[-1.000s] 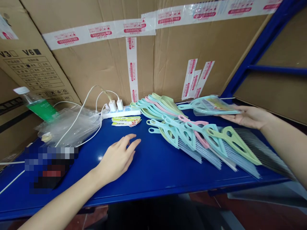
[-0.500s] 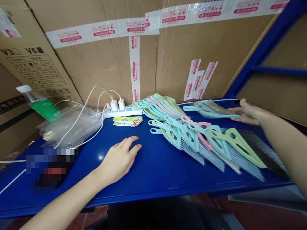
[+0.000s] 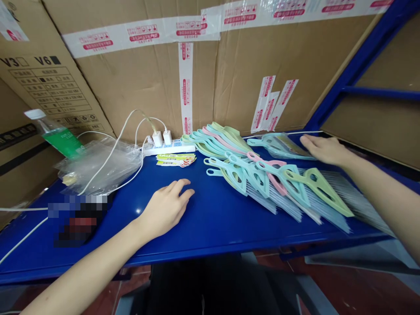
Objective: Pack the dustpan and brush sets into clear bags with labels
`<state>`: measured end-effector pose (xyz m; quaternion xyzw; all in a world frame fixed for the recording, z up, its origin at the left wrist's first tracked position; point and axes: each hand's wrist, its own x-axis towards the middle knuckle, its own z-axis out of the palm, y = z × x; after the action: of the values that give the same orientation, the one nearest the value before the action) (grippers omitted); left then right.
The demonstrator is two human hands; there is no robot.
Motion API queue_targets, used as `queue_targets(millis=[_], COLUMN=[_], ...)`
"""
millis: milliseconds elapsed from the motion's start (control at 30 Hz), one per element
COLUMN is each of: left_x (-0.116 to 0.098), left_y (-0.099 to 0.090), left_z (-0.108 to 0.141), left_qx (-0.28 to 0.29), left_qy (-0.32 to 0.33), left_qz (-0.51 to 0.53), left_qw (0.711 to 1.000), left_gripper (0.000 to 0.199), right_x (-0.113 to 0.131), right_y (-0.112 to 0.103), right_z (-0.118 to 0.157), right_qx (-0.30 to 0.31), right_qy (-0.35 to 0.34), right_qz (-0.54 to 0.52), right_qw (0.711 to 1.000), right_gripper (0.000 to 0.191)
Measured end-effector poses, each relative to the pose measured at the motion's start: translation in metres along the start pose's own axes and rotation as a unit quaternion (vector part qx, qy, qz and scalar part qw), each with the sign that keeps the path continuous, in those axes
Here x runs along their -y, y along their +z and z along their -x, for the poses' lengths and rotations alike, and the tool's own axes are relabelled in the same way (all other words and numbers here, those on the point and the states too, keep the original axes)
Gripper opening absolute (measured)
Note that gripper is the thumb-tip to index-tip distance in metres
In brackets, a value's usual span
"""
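My left hand (image 3: 167, 209) rests on the blue tabletop with its fingers loosely bent and apart, holding nothing. At the back right, my right hand (image 3: 324, 149) lies over the right end of a light-blue dustpan in a clear bag (image 3: 278, 145), its fingers stretched out and partly hidden. A printed card shows inside that bag. Left of it, several dustpans (image 3: 226, 139) in green, blue and pink overlap in a row. In front of them lie several hand brushes (image 3: 262, 179), fanned out with handles to the left and bristles toward the front right.
A white power strip (image 3: 183, 147) with plugged-in chargers stands by the cardboard at the back. Printed slips (image 3: 173, 160) lie before it. On the left are clear plastic bags (image 3: 101, 168), a green-labelled bottle (image 3: 62, 140), white cables and a blurred dark object (image 3: 82, 223).
My right hand has shifted left and now lies over the bagged dustpan's end, where its fingers were at the edge before. My left hand stays in place. The view has shifted slightly.
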<state>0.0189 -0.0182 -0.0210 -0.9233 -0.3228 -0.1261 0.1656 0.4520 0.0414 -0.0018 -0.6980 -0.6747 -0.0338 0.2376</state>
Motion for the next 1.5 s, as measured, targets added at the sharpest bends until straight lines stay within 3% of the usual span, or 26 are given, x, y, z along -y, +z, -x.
queue_targets(millis=[200,333,700,833,933,1033,1200,1367,1500], left_x=[0.0,-0.001,-0.003,-0.002,-0.001,0.0,0.0,0.0,0.001], left_y=[0.0,0.001,0.002,0.003,0.003,0.001,0.002,0.005,0.005], left_z=[0.001,0.001,0.0,-0.001,-0.001,-0.001,0.0,-0.001,-0.002], left_qx=[0.004,0.016,0.033,0.031,0.03,0.044,0.062,0.058,0.04], left_qy=[0.011,0.007,0.007,0.014,0.012,0.005,0.001,-0.003,-0.002], left_qz=[-0.005,-0.009,-0.009,-0.011,-0.013,-0.022,-0.044,-0.031,-0.015], left_qw=[1.0,1.0,0.999,0.999,0.999,0.999,0.997,0.998,0.999], left_gripper=[0.025,0.024,0.024,0.022,0.022,0.023,0.024,0.024,0.028], right_x=[0.072,0.093,0.097,0.107,0.108,0.091,0.056,0.058,0.069], right_y=[0.005,0.021,0.033,0.024,0.009,-0.003,0.0,0.007,0.008], right_z=[0.036,0.061,0.063,0.061,0.065,0.075,0.089,0.094,0.09], right_qx=[0.073,0.09,0.078,0.108,0.097,0.072,0.118,0.058,0.004], right_qy=[-0.08,-0.094,-0.154,-0.152,-0.132,-0.089,-0.058,-0.09,-0.078], right_qz=[0.028,0.033,-0.002,-0.032,-0.053,-0.023,0.037,0.047,0.075], right_qw=[0.994,0.991,0.985,0.982,0.985,0.993,0.991,0.993,0.994], right_gripper=[0.057,0.063,0.052,0.059,0.064,0.066,0.051,0.044,0.044])
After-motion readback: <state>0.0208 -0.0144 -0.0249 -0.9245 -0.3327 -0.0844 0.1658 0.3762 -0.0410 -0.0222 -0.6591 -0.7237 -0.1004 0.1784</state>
